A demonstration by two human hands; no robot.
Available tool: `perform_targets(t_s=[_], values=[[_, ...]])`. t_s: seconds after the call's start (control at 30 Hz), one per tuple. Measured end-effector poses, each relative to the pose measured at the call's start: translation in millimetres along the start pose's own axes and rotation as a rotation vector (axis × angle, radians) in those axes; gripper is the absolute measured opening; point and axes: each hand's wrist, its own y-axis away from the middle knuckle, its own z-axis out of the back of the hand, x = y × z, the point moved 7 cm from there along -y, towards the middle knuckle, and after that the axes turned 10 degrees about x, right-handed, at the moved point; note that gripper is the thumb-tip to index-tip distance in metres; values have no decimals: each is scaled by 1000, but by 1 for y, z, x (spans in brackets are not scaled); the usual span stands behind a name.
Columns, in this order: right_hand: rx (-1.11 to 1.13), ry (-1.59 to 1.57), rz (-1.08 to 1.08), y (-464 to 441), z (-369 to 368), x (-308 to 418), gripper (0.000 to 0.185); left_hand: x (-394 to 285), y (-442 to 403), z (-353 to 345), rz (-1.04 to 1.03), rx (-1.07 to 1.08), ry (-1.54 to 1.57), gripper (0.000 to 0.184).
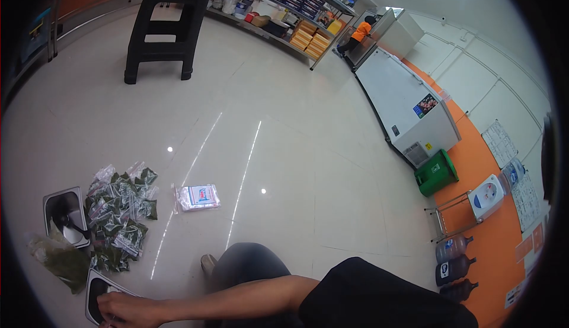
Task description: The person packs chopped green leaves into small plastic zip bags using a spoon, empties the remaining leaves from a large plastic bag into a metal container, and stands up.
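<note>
1. On my remote feed, glossy floor (320,168) stretches from the pack (198,198) of bags to the white freezer (403,99), leaving broad room to move; a black stool (157,49) stands at the far side.
2. Quarters tighten at lower left, where I see the near tray (96,289), the big bag (68,267) and the far tray (72,196) crowd together against the pile (121,209).
3. My right hand (127,309) reaches to the near tray, fingers curled inward; I cannot tell whether they pinch anything, with their tips partly hidden at the frame's edge.
4. The pile lies between the far tray and the pack: small, crinkled clear bags filled with green stuff.
5. Both trays look metallic, with rounded corners; the slumped big bag also holds green, and the pack lies flat, printed red and blue.
</note>
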Motion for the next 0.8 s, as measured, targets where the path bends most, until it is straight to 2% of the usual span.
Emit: perform_targets(t_s=[0.23,0.33,0.43,0.53,0.63,0.73,0.8], values=[[-5,-55,-28,-2,-12,-20,12,11,2,9,6,-20,43,33],[-25,-41,3,-1,-8,-18,14,6,0,8,-75,-9,-34,38],[8,-30,35,-4,-1,-9,14,8,0,11,-46,-39,-35,41],[64,-32,52,-5,2,-15,13,20,2,13,115,-2,-113,41],[75,1,13,-5,6,-10,12,-27,3,-9,-19,2,6,42],[62,27,-14,-1,3,-9,13,30,-9,10,26,96,-48,36],[54,16,3,0,5,-5,13,29,-7,6,18,136,-11,36]])
